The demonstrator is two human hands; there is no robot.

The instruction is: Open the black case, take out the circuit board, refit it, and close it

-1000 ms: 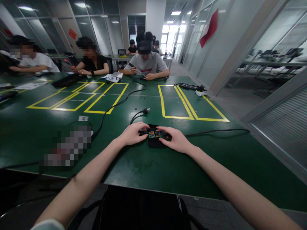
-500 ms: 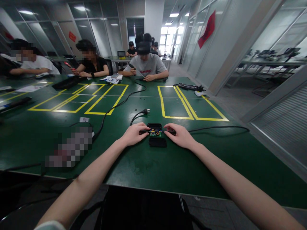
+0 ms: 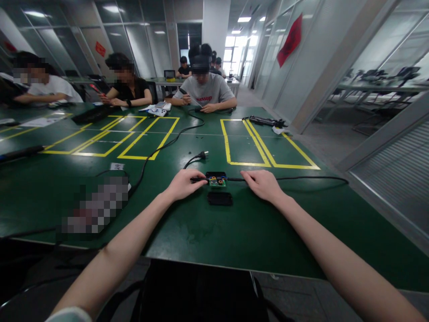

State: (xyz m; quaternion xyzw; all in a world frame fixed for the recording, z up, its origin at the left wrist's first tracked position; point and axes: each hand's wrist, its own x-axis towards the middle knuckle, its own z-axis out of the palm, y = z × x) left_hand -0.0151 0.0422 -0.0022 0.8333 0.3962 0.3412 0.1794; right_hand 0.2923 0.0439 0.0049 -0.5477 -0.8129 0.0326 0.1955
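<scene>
A small green circuit board (image 3: 217,181) with coils and thin wires sits at the middle, over the near edge of a black plastic case half (image 3: 216,174). The other black case half (image 3: 220,199) lies just nearer to me. My left hand (image 3: 187,184) is closed, thumb and fingers pinching the black cable end at the board's left side. From the board's right side runs a black power cable (image 3: 235,180). My right hand (image 3: 262,184) lies over this cable, a short way from the board, fingers curled around it; the grip is partly hidden.
A plug (image 3: 203,155) on a short cord lies beyond my left hand. At left is a blurred-out object (image 3: 100,203) with a long black cord. Yellow tape (image 3: 197,157) outlines mark the green table (image 3: 214,241). Several people sit across it; a black folded item (image 3: 266,121) lies far right.
My right hand has moved right along the cable, away from the board, baring the stretch beside it. The board has shifted slightly nearer to me. My left hand stays at its cable end.
</scene>
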